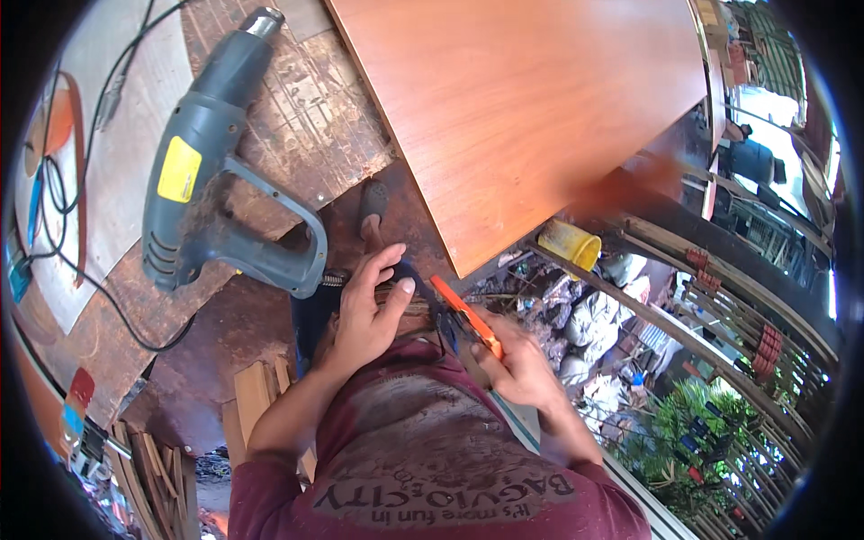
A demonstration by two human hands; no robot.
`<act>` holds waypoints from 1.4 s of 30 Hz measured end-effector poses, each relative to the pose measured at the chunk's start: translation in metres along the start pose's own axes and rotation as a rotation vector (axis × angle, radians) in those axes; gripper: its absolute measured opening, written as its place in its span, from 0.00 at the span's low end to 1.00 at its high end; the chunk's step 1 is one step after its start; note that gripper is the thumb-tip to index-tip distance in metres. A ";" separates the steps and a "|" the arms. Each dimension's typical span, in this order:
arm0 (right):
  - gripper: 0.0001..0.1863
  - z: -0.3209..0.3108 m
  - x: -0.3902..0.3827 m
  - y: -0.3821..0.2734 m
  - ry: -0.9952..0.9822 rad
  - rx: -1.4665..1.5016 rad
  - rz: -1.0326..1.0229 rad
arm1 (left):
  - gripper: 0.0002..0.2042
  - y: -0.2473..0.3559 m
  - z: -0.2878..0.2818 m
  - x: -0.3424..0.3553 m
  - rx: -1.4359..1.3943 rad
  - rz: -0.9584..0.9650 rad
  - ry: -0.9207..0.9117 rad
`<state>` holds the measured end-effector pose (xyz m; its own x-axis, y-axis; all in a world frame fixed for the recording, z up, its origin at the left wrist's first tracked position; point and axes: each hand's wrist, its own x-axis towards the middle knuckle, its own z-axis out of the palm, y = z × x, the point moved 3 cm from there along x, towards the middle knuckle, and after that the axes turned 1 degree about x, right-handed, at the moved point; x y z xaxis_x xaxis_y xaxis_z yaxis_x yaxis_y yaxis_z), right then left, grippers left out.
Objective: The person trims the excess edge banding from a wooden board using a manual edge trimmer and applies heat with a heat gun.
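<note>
My right hand (524, 362), in front of my waist, is closed around an orange utility knife (470, 319) that points up and to the left. My left hand (371, 310) is raised beside it with fingers stretched out and nothing in them. Just left of that hand, a dark grey heat gun (211, 171) with a yellow label lies on the worn wooden bench, its handle reaching past the bench edge. Ahead of both hands is a smooth reddish-brown wood-grain panel (522, 117), its near corner close to the knife. A blurred reddish patch hides part of the panel's right edge.
A black cord (126, 328) loops over the bench (306, 117) at left. Wood offcuts (256, 396) stand at lower left. Beyond the panel's corner are a yellow container (570, 245), filled sacks (594, 328) and wooden rails (666, 319). Green plants (697, 423) grow at lower right.
</note>
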<state>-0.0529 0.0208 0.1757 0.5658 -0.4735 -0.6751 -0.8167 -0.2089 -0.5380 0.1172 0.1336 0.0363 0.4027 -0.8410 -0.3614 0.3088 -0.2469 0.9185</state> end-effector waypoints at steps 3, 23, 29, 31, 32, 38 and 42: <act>0.30 0.009 0.014 0.002 0.006 -0.061 0.037 | 0.24 0.000 -0.005 -0.009 0.052 0.000 -0.024; 0.26 0.001 0.035 -0.006 0.079 -0.166 0.046 | 0.24 0.007 -0.003 -0.013 0.093 0.080 -0.048; 0.17 -0.028 0.003 -0.045 -0.046 -0.063 -0.039 | 0.19 0.053 -0.015 -0.030 0.232 0.241 0.006; 0.14 -0.039 -0.001 -0.065 -0.108 0.004 -0.119 | 0.19 0.076 -0.032 -0.042 0.369 0.517 0.124; 0.13 -0.044 -0.002 -0.070 -0.119 0.016 -0.179 | 0.20 0.095 -0.038 -0.052 0.427 0.646 0.177; 0.23 -0.073 0.029 -0.071 0.004 0.758 -0.469 | 0.11 0.138 -0.063 -0.101 0.421 0.872 0.511; 0.19 -0.085 0.137 -0.088 0.058 1.154 -0.475 | 0.07 0.142 -0.059 -0.123 0.340 0.622 0.724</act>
<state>0.0862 -0.0981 0.1735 0.7475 -0.5997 -0.2856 0.0598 0.4889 -0.8703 0.1624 0.2302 0.2021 0.8690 -0.4010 0.2900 -0.3499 -0.0834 0.9331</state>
